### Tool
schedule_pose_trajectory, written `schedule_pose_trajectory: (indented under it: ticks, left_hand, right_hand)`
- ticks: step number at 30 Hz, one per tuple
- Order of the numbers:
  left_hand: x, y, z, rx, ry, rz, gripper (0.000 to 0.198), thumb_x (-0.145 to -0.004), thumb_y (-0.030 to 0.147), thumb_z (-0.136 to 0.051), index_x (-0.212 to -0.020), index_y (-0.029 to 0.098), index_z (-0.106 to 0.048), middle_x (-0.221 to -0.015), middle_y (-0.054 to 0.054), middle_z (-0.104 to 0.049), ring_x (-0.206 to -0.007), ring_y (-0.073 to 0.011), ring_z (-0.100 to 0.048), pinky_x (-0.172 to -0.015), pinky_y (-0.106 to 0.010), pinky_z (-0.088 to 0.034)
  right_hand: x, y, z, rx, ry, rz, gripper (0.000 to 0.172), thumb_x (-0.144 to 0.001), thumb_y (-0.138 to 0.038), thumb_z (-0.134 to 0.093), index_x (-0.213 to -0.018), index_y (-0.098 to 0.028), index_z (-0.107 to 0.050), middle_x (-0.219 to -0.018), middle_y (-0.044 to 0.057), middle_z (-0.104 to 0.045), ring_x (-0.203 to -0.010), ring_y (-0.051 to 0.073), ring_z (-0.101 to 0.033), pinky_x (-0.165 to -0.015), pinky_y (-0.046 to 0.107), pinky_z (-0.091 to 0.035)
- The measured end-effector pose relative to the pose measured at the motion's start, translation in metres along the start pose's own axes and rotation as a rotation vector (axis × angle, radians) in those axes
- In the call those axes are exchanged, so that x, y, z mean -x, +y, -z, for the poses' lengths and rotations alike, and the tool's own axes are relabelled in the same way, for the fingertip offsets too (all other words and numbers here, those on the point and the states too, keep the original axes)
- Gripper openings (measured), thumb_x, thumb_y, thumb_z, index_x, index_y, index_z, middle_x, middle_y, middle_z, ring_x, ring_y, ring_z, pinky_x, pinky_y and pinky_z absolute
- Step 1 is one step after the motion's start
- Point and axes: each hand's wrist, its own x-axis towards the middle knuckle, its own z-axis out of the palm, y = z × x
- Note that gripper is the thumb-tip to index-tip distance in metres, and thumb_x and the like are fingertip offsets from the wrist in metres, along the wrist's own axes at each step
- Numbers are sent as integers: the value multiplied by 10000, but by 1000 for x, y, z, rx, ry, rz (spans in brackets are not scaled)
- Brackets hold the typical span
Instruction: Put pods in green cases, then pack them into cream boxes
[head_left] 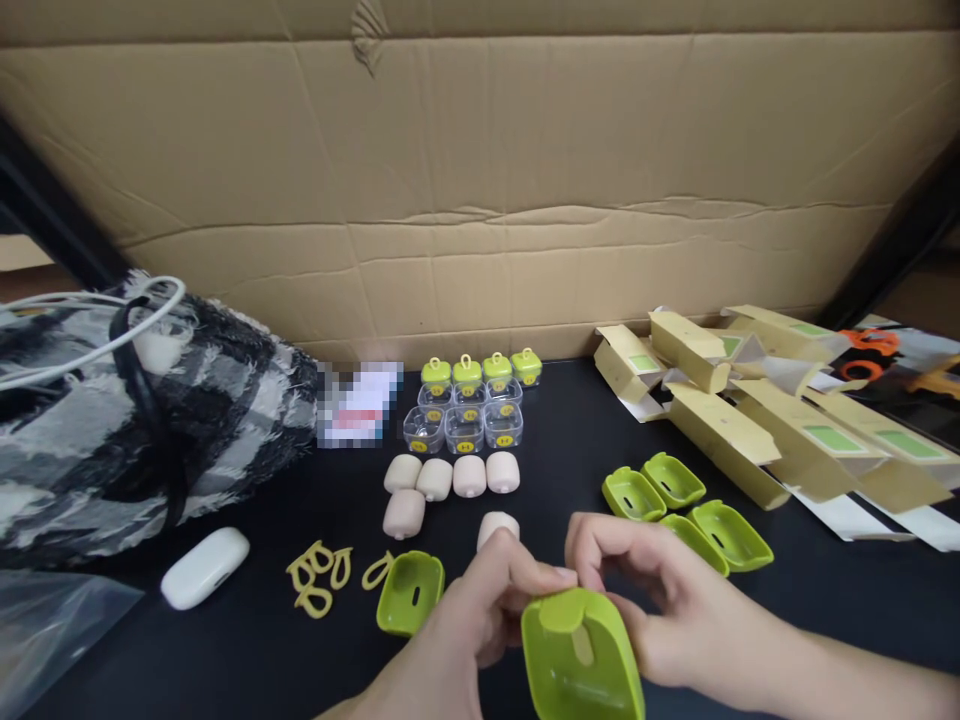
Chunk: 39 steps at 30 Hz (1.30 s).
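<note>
Close to me at the bottom, a green plastic lid (585, 655) is tilted with its hollow side facing me. A pale yellow strip (582, 645) shows in the slot inside it. My left hand (487, 600) is closed on its left and top edge. My right hand (660, 600) is closed at its upper right side, with some fingertips hidden behind the lid. Another green lid (411, 593) lies left of my left hand, next to a yellow loop (377, 570). Several more yellow loops (319, 577) lie further left. Just beyond my hands is a pale rounded block (498, 526).
Several pale rounded blocks (470, 476) sit mid-table before clear cups (464, 430), some with green lids (466, 372). More green lids (731, 535) lie right, near opened cardboard boxes (724, 440). Left are a white case (206, 567), plaid fabric (240, 400) and clear plastic (52, 640).
</note>
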Motion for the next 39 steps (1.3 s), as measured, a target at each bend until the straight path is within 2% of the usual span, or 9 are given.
schedule_pose_trajectory:
  ticks: [2,6,13,16,20,25,28,34,39]
  left_hand:
    - [-2,4,-2,4,59,54,449,-649,255,-869,-1032,264,-634,-967,28,-617,-890,-119,-591,-844,-249,-392]
    - [-7,14,-14,161,217,247,206,-809,362,-730,-921,237,-611,-867,26,-637,-777,-100,-603,-733,-244,-406]
    - [-2,9,-19,74,215,333,503,-721,322,-819,-1172,249,-609,-881,18,-684,-788,-106,-645,-795,-266,-413]
    - [-2,-1,-17,44,223,408,409,-634,362,-867,-946,174,-681,-854,-1,-688,-798,-119,-635,-788,-255,-413]
    - [1,-9,-18,19,279,457,500,-573,461,-878,-801,161,-550,-769,-6,-666,-675,-87,-586,-690,-230,-372]
    - [5,-15,-16,63,205,406,484,-680,489,-806,-816,197,-444,-696,42,-600,-556,-42,-476,-583,-206,-288]
    - [3,-20,-13,213,149,383,489,-628,379,-856,-888,205,-481,-713,45,-633,-574,-65,-525,-595,-215,-309]
    - [-5,-12,-15,524,179,321,390,-803,328,-633,-1143,161,-541,-975,-122,-742,-723,-147,-663,-720,-289,-417]
    - [-6,-3,-14,504,264,311,194,-771,225,-682,-928,165,-585,-827,-44,-693,-699,-140,-629,-667,-286,-436]
  right_hand:
    - [-1,1,1,19,-1,21,139,-720,-131,-554,-671,-200,-444,-694,-27,-499,-675,131,-458,-637,256,-386]
    - [-3,-3,11,89,-26,80,116,-787,-166,-562,-704,-194,-486,-724,-15,-538,-685,132,-505,-647,254,-426]
    - [-19,-21,35,629,20,371,249,-865,-94,-472,-1057,-175,-606,-997,70,-607,-847,165,-600,-757,298,-499]
    - [-29,-25,34,1024,-120,519,376,-882,-97,-491,-1239,-186,-571,-1102,112,-588,-934,222,-598,-797,367,-508]
    - [-40,-21,22,1245,-298,690,379,-935,-176,-524,-1313,-186,-532,-1188,149,-585,-981,257,-594,-787,385,-512]
    - [-55,-12,16,1174,-336,824,200,-972,-91,-435,-1059,-116,-614,-1206,138,-641,-1044,224,-601,-842,343,-492]
    - [-54,-14,24,1073,-226,794,74,-932,-143,-518,-977,-155,-575,-1070,105,-687,-950,209,-635,-802,344,-507]
    - [-21,-25,38,597,207,595,375,-873,-206,-637,-1186,-233,-432,-1121,84,-626,-1015,200,-646,-834,314,-551]
    - [2,-19,27,470,126,570,404,-831,-178,-699,-1175,-314,-536,-1125,25,-662,-1068,189,-637,-881,266,-540]
